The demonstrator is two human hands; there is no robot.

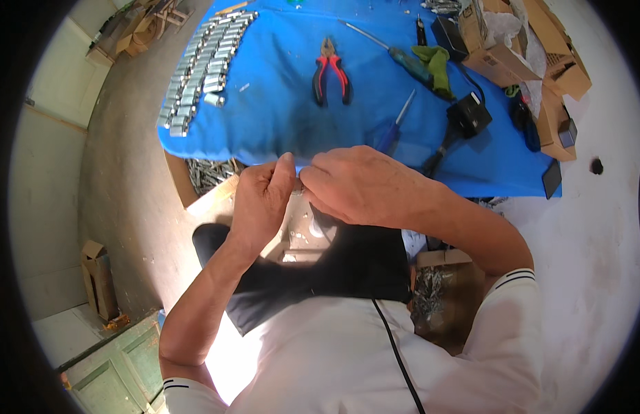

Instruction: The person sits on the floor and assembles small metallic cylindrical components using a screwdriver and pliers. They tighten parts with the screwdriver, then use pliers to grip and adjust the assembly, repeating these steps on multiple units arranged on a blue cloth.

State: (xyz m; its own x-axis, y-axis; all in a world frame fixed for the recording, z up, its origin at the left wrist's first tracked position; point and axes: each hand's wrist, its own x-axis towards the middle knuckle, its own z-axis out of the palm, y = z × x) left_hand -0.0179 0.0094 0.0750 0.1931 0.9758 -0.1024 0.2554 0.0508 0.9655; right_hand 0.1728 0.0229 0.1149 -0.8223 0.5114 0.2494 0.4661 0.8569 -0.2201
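Pinching a small metal piece (298, 186) between both hands.
Left hand (263, 196) and right hand (358, 186) clenched on it; keep fingertips steady.

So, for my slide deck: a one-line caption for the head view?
Both hands, left hand and right hand, pinch a small metal part beside a blue cloth.

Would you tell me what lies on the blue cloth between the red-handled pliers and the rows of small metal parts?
In the head view, the blue cloth is almost bare between the pliers and the metal parts; only a tiny pale speck lies there.
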